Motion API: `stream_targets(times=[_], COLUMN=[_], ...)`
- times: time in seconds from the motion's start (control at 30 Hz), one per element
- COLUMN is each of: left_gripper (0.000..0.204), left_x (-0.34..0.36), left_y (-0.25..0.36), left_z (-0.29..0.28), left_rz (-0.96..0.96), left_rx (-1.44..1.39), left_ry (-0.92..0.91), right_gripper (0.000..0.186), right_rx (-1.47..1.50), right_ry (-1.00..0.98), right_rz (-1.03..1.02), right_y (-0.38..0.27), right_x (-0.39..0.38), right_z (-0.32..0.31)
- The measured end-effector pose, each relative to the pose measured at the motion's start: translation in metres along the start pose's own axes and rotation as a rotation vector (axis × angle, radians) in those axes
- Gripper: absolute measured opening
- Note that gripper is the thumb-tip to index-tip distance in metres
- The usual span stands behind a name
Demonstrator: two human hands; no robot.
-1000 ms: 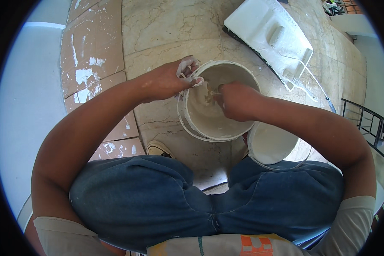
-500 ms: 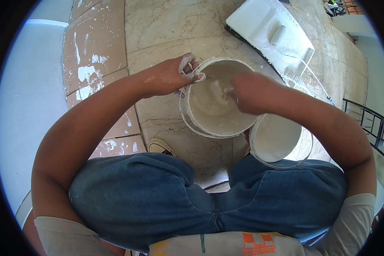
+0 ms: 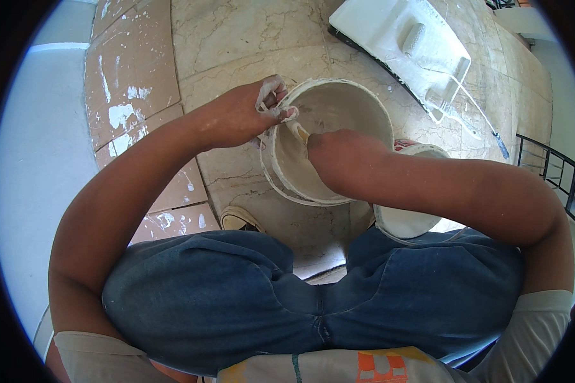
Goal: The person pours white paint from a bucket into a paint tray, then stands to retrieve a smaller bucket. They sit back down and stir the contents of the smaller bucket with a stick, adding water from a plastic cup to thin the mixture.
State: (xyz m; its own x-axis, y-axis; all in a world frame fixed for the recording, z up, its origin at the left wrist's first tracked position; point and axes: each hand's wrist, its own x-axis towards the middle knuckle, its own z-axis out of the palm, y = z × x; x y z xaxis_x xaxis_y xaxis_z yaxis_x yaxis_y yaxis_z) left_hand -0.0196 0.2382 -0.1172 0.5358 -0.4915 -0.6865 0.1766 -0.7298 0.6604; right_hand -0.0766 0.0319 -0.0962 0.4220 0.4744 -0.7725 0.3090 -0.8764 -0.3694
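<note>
My left hand (image 3: 268, 108), smeared with white, is closed on the upper-left rim of a large white bucket (image 3: 358, 115) holding pale, creamy material. My right hand (image 3: 338, 159) reaches into that bucket, closed on a pale-handled tool (image 3: 300, 133) whose end is coated in white and lies near the left inner wall, close to my left thumb. A smaller white container (image 3: 406, 220) with a wire handle stands just right of the bucket, partly hidden under my right forearm.
Upper right on the tiled floor (image 3: 236, 38) lie a white paint tray (image 3: 370, 25) with a roller (image 3: 415, 38) and a brush beside it. Paint-spattered cardboard (image 3: 134, 57) runs along the left wall. A black metal railing (image 3: 543, 143) stands at the right.
My right hand first moved right inside the bucket, then swung left and lower with the tool toward my left thumb. My left hand shifted slightly up and left, staying at the rim.
</note>
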Motion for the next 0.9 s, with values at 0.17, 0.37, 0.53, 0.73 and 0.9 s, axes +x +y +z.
stream_targets(times=[0.17,0.37,0.53,0.73,0.9], left_gripper=[0.05,0.043,0.043,0.044,0.045], left_x=[-0.003,-0.01,-0.011,-0.008,-0.006], left_y=[0.002,0.01,0.011,0.007,0.009], left_z=[0.001,0.0,0.001,0.004,-0.003], left_rz=[0.06,-0.043,-0.078,-0.088,-0.088], left_rx=[-0.04,-0.088,-0.116,-0.153,-0.143], left_ry=[0.049,0.008,0.001,-0.029,-0.087], right_gripper=[0.019,0.022,0.031,0.024,0.035], right_rx=[-0.227,-0.122,0.071,0.149,0.14], right_ry=[-0.049,-0.008,0.086,0.06,0.017], right_rz=[-0.16,-0.077,0.0,0.096,-0.032], right_y=[0.003,0.009,0.006,-0.003,0.01], right_x=[-0.004,-0.005,0.001,0.022,0.024], right_z=[-0.001,-0.021,-0.029,-0.016,-0.016])
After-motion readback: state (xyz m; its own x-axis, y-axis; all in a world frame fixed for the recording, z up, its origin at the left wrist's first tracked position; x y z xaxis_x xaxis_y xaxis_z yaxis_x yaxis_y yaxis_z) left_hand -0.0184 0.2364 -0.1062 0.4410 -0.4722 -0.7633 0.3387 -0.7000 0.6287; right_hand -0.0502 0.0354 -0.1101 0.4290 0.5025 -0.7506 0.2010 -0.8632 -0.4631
